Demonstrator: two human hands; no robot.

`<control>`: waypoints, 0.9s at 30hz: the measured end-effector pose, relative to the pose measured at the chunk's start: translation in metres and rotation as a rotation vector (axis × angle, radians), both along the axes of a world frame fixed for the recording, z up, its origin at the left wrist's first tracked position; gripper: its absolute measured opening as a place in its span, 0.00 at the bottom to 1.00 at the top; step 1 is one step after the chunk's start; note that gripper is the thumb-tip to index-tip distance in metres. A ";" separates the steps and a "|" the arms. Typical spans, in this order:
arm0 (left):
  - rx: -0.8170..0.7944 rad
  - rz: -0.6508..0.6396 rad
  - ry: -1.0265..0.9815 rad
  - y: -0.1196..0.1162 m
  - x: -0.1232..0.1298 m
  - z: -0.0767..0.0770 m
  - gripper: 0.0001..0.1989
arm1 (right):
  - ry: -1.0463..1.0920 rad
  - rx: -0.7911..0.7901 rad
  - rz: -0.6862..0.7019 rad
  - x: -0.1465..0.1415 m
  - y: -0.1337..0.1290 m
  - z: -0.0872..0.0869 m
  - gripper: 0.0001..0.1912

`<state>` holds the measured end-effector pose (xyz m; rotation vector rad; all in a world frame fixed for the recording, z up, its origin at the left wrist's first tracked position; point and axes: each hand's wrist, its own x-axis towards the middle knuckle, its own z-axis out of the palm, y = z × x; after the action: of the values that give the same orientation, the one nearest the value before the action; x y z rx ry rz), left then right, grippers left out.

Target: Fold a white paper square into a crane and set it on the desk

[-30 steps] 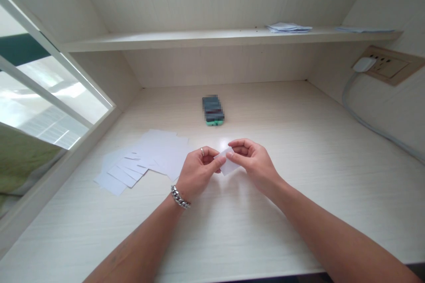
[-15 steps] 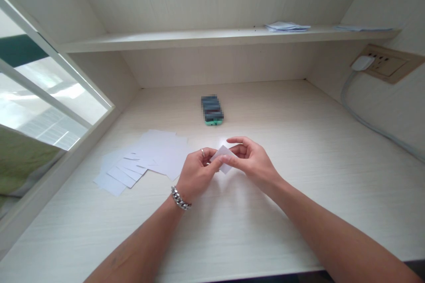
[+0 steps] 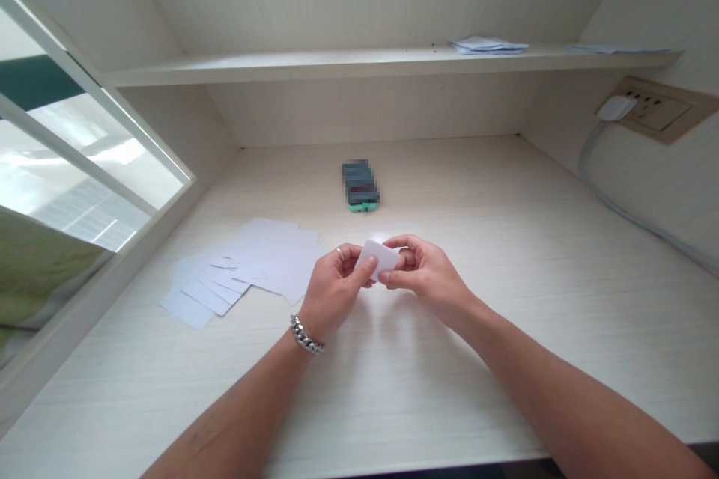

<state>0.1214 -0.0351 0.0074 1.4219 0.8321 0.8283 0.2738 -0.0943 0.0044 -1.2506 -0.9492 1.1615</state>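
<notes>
A small piece of white paper is held up between both hands, just above the desk. My left hand, with a ring and a chain bracelet, pinches its left side, thumb flat on the front. My right hand grips the right side, thumb at the lower corner and index finger along the top edge. The other fingers curl behind and are partly hidden. Left of my left hand lie several loose sheets of white paper, with smaller cut pieces overlapping them.
A dark, blurred-out object with a green end lies behind my hands on the pale desk. Folded papers rest on the shelf. At right, a white plug sits in a socket plate, its grey cable hanging down.
The paper has turned from a diamond position to a more level one. My right thumb has moved from its middle to the lower corner, and my right index finger has come down onto the top edge.
</notes>
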 end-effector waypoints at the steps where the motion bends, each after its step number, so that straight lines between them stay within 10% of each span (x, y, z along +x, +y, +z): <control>1: -0.005 -0.014 0.013 0.000 0.000 0.000 0.12 | -0.011 -0.005 0.012 0.001 0.000 0.000 0.22; 27: 0.043 0.117 0.031 -0.006 0.005 0.007 0.10 | 0.199 -0.015 -0.130 -0.010 0.001 0.003 0.15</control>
<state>0.1266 -0.0411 0.0146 1.4374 0.9330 0.9191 0.2638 -0.0936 0.0073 -1.1667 -0.7029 1.1675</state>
